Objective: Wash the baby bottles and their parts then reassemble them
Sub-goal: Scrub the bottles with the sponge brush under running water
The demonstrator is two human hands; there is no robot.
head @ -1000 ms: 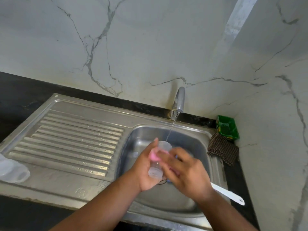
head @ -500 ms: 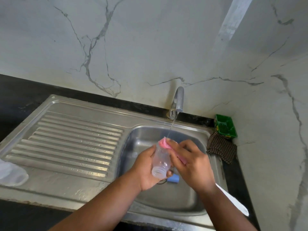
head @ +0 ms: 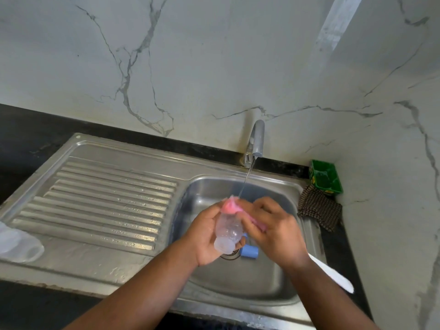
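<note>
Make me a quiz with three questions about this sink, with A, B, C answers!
1. Where is the blue cap? A in the sink basin B on a shelf C in a cupboard
2. What colour is the corner tub? A red B green C yellow
3. The tap is: A running B off C missing
Answers: 1 A, it lies by the drain; 2 B, its walls are green; 3 A, a thin stream falls onto the pink cloth at the top of the bottle.
</note>
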